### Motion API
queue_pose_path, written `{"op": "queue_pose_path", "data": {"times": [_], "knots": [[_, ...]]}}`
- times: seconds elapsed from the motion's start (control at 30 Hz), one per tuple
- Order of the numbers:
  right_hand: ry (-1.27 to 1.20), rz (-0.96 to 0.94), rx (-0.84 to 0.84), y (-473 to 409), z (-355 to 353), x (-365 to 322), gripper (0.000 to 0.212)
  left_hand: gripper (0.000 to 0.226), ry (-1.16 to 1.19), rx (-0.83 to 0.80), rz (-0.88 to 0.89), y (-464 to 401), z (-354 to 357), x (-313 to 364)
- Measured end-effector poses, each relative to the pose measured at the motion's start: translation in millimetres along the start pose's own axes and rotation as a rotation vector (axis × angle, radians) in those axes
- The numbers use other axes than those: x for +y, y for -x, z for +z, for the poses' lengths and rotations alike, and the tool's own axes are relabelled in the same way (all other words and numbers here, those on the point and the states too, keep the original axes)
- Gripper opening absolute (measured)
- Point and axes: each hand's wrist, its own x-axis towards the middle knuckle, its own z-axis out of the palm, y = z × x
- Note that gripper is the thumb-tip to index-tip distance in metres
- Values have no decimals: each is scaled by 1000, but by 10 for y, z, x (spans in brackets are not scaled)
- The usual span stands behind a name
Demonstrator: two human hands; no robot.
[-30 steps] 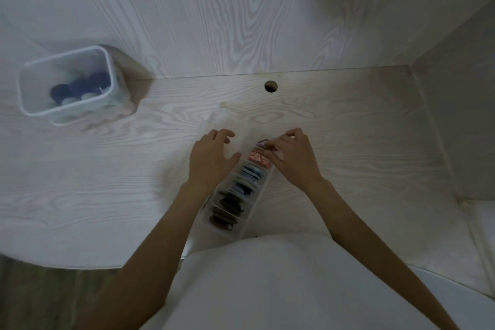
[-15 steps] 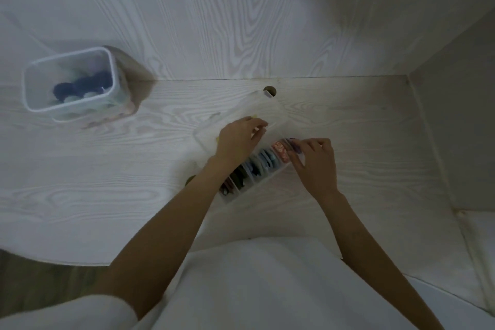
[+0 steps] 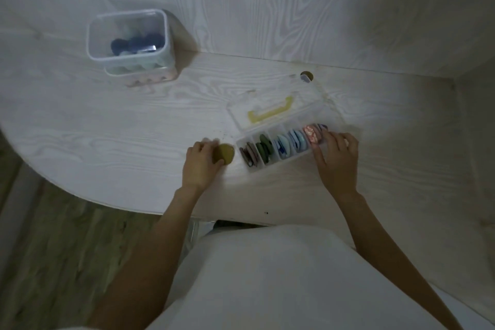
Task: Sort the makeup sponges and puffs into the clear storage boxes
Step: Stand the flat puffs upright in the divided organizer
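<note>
A clear divided box (image 3: 290, 156) lies open on the table, its compartments holding upright puffs: brown, dark green (image 3: 265, 148), blue and a red patterned one (image 3: 310, 134). Its clear lid with a yellow handle (image 3: 270, 112) lies flat behind it. My left hand (image 3: 201, 166) is just left of the box and grips a round olive puff (image 3: 226, 156) resting on the table. My right hand (image 3: 338, 159) holds the box's right end, thumb on the front wall and fingertips beside the red puff.
A tall clear container (image 3: 128, 43) with dark blue puffs inside stands at the back left against the wall. A cable hole (image 3: 307, 75) sits behind the lid. The table's curved edge (image 3: 107, 199) runs near left; walls close the back and right.
My left hand left the lid and moved to the box's left end, where it now holds the olive puff. The lid lies open. My right hand stayed at the right end.
</note>
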Motion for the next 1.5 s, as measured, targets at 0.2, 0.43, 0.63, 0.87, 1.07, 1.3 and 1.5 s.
{"op": "queue_pose_path", "data": {"times": [0.2,0.43,0.63,0.87,1.07,1.3,1.5], "knots": [[-26,11,-10,-4,-25,-16,50,19,321,149,-69,51,-161,40],[-26,69,-67,-8,-27,-59,55,11,528,247,367,-150,-583,754],[16,89,-27,-13,-38,-77,49,11,344,44,795,-793,-302,1614],[-4,141,11,-4,-80,-159,46,7,82,-206,991,-1185,65,2167],[-49,156,26,15,-49,-158,41,7,-150,-208,1051,-1208,224,2203],[-113,125,154,1,-81,-113,32,19,-398,-110,1244,-1259,256,2204],[10,168,107,-97,-108,8,32,34,-279,-60,1223,-1224,325,1966]]}}
